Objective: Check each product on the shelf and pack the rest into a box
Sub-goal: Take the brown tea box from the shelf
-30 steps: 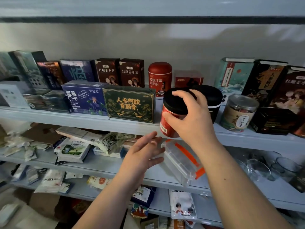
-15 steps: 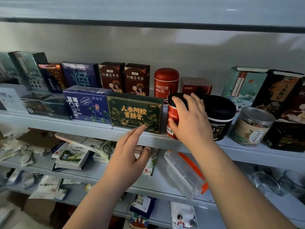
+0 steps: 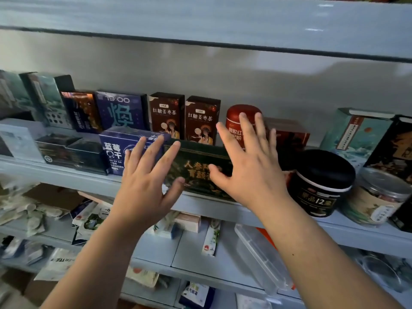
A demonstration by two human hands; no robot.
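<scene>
A dark green box with gold lettering lies on the upper shelf at the front. My left hand is spread in front of its left end, fingers straight, over the blue blueberry box beside it. My right hand is spread at the green box's right end, thumb against its front, fingers straight. Neither hand grips anything. The red can with the black lid is mostly hidden behind my right hand.
A black tub and a clear jar stand to the right. Two brown tea boxes and a red tin line the back. The lower shelf holds a clear lidded container and several sachets.
My right hand set the red can down on the shelf, let go and moved left to the green box. My left hand rose from below the shelf to the box's left end.
</scene>
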